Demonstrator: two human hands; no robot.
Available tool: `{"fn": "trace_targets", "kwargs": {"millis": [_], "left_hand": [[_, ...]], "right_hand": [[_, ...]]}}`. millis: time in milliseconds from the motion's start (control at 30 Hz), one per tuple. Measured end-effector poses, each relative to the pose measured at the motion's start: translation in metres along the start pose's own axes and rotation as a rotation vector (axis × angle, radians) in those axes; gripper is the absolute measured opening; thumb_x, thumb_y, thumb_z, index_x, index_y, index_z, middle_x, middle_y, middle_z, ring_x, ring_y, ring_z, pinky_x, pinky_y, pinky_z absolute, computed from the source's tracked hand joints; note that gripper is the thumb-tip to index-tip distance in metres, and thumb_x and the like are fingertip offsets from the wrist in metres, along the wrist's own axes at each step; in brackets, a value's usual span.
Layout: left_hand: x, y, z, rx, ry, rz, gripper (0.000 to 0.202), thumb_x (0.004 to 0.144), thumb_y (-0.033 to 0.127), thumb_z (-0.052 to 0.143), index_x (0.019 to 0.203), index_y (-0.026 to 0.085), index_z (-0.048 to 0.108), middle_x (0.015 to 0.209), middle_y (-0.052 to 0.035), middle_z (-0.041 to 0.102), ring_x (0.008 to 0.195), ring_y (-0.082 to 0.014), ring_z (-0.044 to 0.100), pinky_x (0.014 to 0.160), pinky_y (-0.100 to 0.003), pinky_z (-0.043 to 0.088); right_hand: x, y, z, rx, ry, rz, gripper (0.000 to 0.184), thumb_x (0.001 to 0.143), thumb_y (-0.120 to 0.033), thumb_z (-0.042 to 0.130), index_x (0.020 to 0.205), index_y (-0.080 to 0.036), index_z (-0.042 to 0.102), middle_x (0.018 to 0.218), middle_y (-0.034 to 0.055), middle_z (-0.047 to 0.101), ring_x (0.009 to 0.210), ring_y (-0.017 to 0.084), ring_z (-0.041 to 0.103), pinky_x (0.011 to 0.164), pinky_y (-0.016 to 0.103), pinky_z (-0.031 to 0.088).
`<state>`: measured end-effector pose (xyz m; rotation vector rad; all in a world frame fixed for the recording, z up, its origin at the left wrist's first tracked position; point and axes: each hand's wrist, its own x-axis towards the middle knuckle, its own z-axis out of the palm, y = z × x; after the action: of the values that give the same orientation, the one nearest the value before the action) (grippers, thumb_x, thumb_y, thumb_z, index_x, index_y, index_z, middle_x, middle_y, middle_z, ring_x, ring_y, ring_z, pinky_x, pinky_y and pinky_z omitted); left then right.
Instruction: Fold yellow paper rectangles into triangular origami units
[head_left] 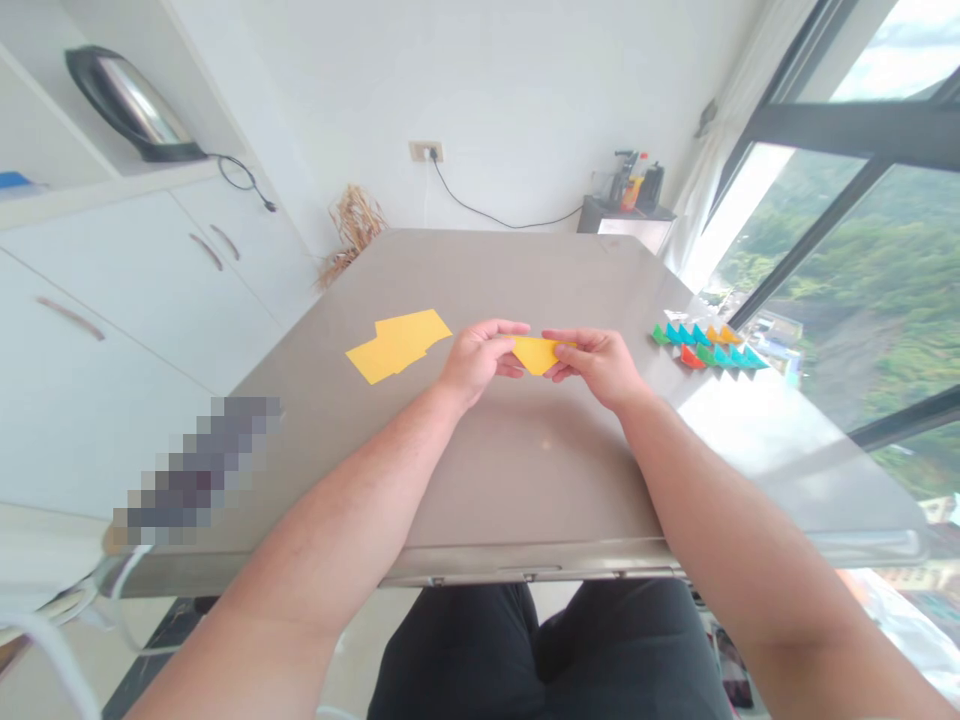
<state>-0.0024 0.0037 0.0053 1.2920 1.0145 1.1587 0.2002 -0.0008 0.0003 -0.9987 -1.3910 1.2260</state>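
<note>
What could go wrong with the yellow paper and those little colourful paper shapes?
The yellow paper in the left hand and right hand might crease crookedly if the two pull unevenly. The loose yellow sheets might slide if bumped, since nothing visible holds them down. The little paper shapes could fall if knocked, sitting near the right edge of the table.

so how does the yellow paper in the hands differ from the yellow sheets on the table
The small yellow tapered paper piece is held between the left hand and right hand, while the flat yellow paper sheets lie on the grey-brown table. The piece narrows toward its lower end; the sheets show squarer corners. The piece is single, while the sheets overlap in a group. Both are yellow.
</note>
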Motion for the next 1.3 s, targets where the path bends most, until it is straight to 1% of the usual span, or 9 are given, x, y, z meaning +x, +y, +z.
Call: {"fn": "trace_targets", "kwargs": {"millis": [100,200,367,600,733,800,900,1067,1300], "left_hand": [[0.001,-0.001,0.0,0.055,0.046,0.016,0.031,0.075,0.025,0.067,0.105,0.018,0.074,0.087,-0.0064,0.076,0.073,-0.0196,0.073,0.074,-0.037,0.061],[0.003,-0.003,-0.002,0.039,0.054,0.001,0.027,0.075,0.025,0.066,0.1,0.017,0.074,0.089,-0.0077,0.077,0.074,-0.0204,0.073,0.074,-0.037,0.06],[0.003,-0.004,-0.001,-0.023,0.044,-0.022,0.022,0.078,0.024,0.062,0.096,0.017,0.074,0.087,-0.0081,0.076,0.079,-0.0226,0.074,0.073,-0.036,0.059],[0.009,-0.009,0.004,-0.118,-0.028,-0.067,0.019,0.087,0.017,0.058,0.102,0.018,0.069,0.098,-0.0099,0.076,0.081,-0.0172,0.073,0.084,-0.039,0.059],[0.008,-0.006,0.005,-0.126,-0.038,-0.071,0.016,0.088,0.02,0.063,0.102,0.018,0.069,0.099,-0.0099,0.076,0.083,-0.0172,0.074,0.087,-0.04,0.059],[0.005,-0.001,0.006,-0.122,-0.042,-0.069,0.016,0.085,0.021,0.068,0.1,0.018,0.069,0.094,-0.0083,0.076,0.081,-0.017,0.074,0.086,-0.039,0.06],[0.002,0.003,0.005,-0.09,0.028,-0.048,0.015,0.079,0.021,0.072,0.094,0.017,0.071,0.087,-0.0065,0.075,0.076,-0.0184,0.074,0.082,-0.04,0.061],[0.005,0.001,-0.001,-0.095,0.06,0.0,0.015,0.074,0.021,0.074,0.088,0.016,0.071,0.085,-0.0067,0.075,0.074,-0.0197,0.074,0.077,-0.039,0.063],[0.003,0.004,-0.002,-0.111,0.08,-0.02,0.018,0.07,0.022,0.078,0.084,0.015,0.069,0.084,-0.006,0.073,0.078,-0.0201,0.074,0.082,-0.042,0.063]], "right_hand": [[0.0,0.001,0.001,-0.065,0.033,0.012,0.038,0.077,-0.032,0.081,0.111,-0.016,0.077,0.085,0.0081,0.079,0.068,0.019,0.075,0.069,0.034,0.064],[0.001,0.0,0.002,-0.085,0.047,0.023,0.03,0.08,-0.031,0.078,0.106,-0.014,0.078,0.084,0.0085,0.079,0.068,0.018,0.075,0.066,0.032,0.064],[-0.002,-0.004,0.003,-0.052,0.03,0.02,0.027,0.076,-0.031,0.081,0.098,-0.016,0.08,0.085,0.0089,0.079,0.067,0.02,0.075,0.063,0.032,0.064],[0.002,0.017,-0.012,-0.053,0.079,-0.072,0.021,0.073,-0.038,0.085,0.093,-0.033,0.083,0.079,0.0102,0.078,0.066,0.02,0.075,0.066,0.04,0.066],[0.003,0.017,-0.013,-0.026,0.097,-0.055,0.025,0.071,-0.04,0.086,0.093,-0.031,0.083,0.075,0.0091,0.077,0.064,0.02,0.074,0.067,0.04,0.066],[0.001,0.012,-0.01,-0.003,0.112,-0.025,0.03,0.068,-0.039,0.087,0.094,-0.025,0.083,0.074,0.0088,0.077,0.063,0.019,0.073,0.066,0.038,0.066],[0.0,0.006,-0.005,0.033,0.072,-0.015,0.037,0.068,-0.038,0.087,0.099,-0.019,0.081,0.076,0.0071,0.077,0.063,0.019,0.074,0.065,0.037,0.066],[0.004,0.004,-0.003,0.102,-0.009,-0.004,0.032,0.071,-0.038,0.083,0.098,-0.02,0.08,0.079,0.0049,0.078,0.069,0.019,0.075,0.068,0.035,0.065],[0.003,0.0,0.0,0.118,-0.024,-0.009,0.027,0.069,-0.037,0.083,0.09,-0.02,0.08,0.086,0.0041,0.079,0.07,0.019,0.075,0.073,0.036,0.065]]}}
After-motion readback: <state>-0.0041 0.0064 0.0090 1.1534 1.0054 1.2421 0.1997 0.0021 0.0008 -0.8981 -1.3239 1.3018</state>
